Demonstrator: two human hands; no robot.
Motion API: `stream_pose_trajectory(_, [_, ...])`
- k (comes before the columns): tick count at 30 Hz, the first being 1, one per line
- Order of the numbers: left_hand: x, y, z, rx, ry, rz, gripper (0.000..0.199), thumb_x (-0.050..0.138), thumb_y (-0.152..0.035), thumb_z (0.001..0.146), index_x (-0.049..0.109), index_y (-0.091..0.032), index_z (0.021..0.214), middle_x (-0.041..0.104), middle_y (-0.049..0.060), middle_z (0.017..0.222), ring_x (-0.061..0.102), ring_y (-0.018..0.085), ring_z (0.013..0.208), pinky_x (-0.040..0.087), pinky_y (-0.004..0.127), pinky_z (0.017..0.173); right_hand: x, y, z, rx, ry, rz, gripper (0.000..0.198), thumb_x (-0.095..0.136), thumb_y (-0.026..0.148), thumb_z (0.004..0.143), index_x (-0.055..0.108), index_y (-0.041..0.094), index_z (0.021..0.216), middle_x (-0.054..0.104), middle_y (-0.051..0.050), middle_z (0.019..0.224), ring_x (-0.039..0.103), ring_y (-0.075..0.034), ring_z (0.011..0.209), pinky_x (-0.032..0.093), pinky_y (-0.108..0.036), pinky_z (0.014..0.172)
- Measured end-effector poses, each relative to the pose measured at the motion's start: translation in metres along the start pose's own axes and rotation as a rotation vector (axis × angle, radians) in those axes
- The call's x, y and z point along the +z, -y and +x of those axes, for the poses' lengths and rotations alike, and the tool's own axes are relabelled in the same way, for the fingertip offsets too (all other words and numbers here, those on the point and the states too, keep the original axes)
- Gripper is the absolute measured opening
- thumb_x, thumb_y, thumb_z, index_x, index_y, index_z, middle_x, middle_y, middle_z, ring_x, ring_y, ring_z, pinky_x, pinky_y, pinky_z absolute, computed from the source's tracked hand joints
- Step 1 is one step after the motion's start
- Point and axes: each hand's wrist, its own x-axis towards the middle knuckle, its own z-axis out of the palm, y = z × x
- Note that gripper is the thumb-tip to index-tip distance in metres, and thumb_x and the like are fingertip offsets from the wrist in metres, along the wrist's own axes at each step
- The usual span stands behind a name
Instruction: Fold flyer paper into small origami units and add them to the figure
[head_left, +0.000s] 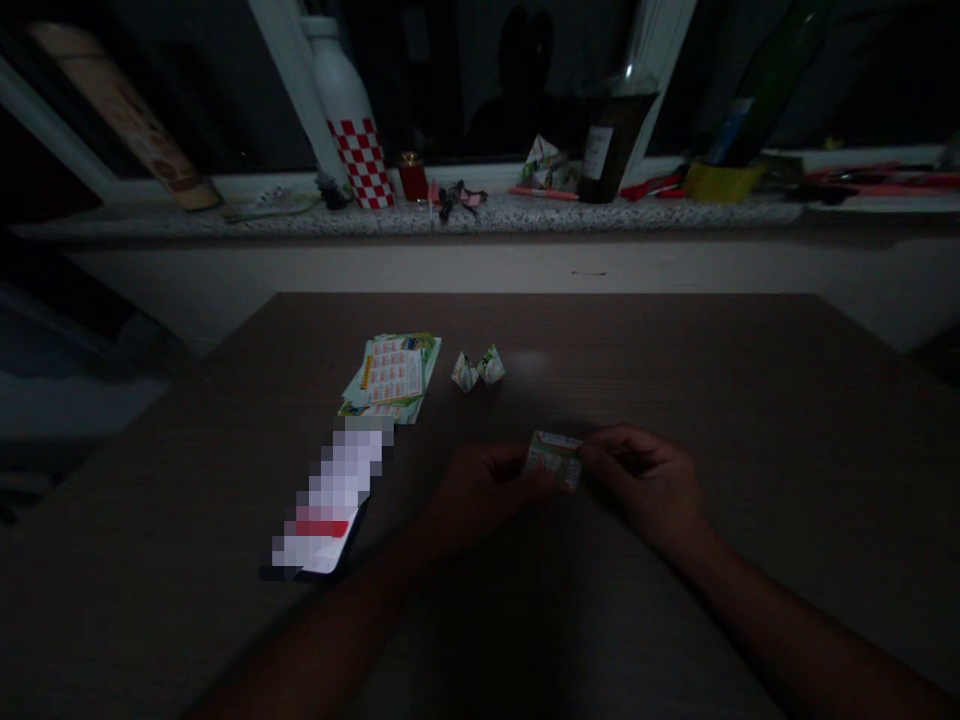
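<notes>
A small folded piece of printed paper [553,460], greenish white with red print, is held just above the table between both hands. My left hand [487,488] pinches its left side, thumb over the lower edge. At its upper right edge, the thumb and fingers of my right hand [649,475] are closed on the paper. Beyond the hands stand two small folded paper shapes [478,369], side by side with pointed corners. To their left lies an untidy stack of printed paper sheets [391,378]. Dim light hides the finer folds.
A phone with a lit, blurred screen [330,510] lies left of my left hand on the dark table [712,360]. On the granite windowsill [480,218] stand a red-and-white checked bottle [360,150], a dark labelled bottle [607,150], a small red jar [412,178] and another folded paper [545,160].
</notes>
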Motion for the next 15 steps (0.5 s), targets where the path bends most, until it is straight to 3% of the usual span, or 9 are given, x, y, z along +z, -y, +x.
stream_pose_trajectory(3, [0.004, 0.005, 0.0, -0.027, 0.022, -0.058, 0.025, 0.072, -0.032, 0.074, 0.072, -0.018, 0.094, 0.072, 0.003, 0.093, 0.065, 0.016, 0.083, 0.046, 0.023, 0.075, 0.0, -0.001, 0.001, 0.036, -0.025, 0.029, 0.011, 0.069, 0.028, 0.073, 0.068, 0.017, 0.068, 0.067, -0.001, 0.06, 0.059, -0.012, 0.052, 0.046, -0.022, 0.048])
stream_pose_trajectory(6, [0.01, 0.011, 0.002, -0.039, 0.001, -0.07, 0.022, 0.072, -0.033, 0.073, 0.073, -0.016, 0.087, 0.073, 0.002, 0.084, 0.065, 0.016, 0.077, 0.046, 0.024, 0.071, 0.001, 0.001, 0.0, 0.038, -0.028, 0.039, 0.01, 0.069, 0.026, 0.072, 0.068, 0.018, 0.068, 0.066, -0.001, 0.06, 0.058, -0.012, 0.052, 0.045, -0.022, 0.048])
stream_pose_trajectory(15, [0.01, 0.005, 0.005, -0.011, -0.247, -0.213, 0.018, 0.069, -0.029, 0.076, 0.072, -0.014, 0.085, 0.073, 0.004, 0.078, 0.065, 0.015, 0.069, 0.049, 0.026, 0.068, 0.004, -0.004, 0.001, 0.064, 0.008, 0.057, 0.011, 0.071, 0.025, 0.067, 0.064, 0.017, 0.064, 0.063, -0.001, 0.058, 0.055, -0.012, 0.053, 0.042, -0.022, 0.05])
